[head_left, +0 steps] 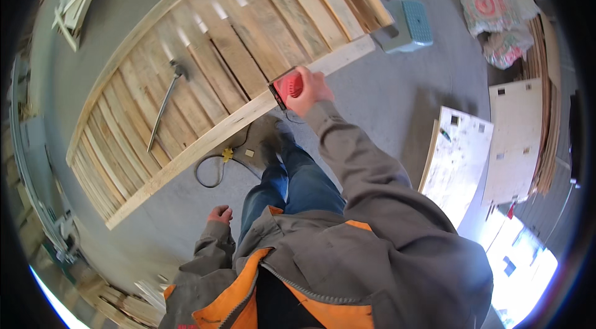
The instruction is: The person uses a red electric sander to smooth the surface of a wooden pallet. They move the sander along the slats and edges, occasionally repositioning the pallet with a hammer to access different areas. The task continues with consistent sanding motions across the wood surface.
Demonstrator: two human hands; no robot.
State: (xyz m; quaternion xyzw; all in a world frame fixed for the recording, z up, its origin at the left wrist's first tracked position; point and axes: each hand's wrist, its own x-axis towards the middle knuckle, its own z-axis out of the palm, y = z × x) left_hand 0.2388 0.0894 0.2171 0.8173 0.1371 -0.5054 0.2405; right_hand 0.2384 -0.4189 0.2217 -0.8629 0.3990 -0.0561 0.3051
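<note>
The right hand [312,90] is closed around a red power tool [287,88], pressing it on the near edge board [236,123] of a wooden panel [217,62], arm stretched forward. A hammer [166,100] lies on the panel. The left hand [219,214] hangs loosely curled and empty over the grey concrete floor [372,99], above a coiled cable [214,170].

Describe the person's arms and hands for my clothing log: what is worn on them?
Both arms are covered to the wrist by the long grey-brown sleeves of a work jacket with orange panels at the front and shoulders. The left hand and right hand are bare: no gloves. No watch or rings can be made out. The cuffs look loose and plain.
</note>
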